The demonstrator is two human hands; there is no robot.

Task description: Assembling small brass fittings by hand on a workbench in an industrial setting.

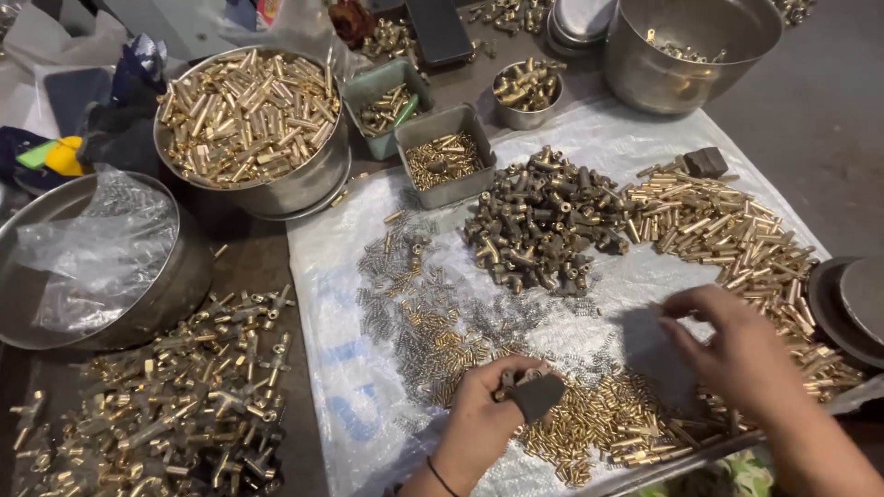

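Head view: left hand [479, 414] fingers pinch dark T-fitting [529, 391] steady for assembly; right hand [737, 354] fingers spread, hovering above brass pins [608, 423].

On the counter [249, 267] I saw a plastic sheet [350, 304] spread at centre. A heap of tee fittings [539, 221] lay on it, a band of tubes [727, 230] to its right, springs [405, 294] to its left. Two small trays [447, 156] sat behind the heap. A large bowl of tubes [249, 115] stood behind-left. Assembled fittings [175, 396] lay off the sheet, near left. Small pins [608, 419] lay nearest me.
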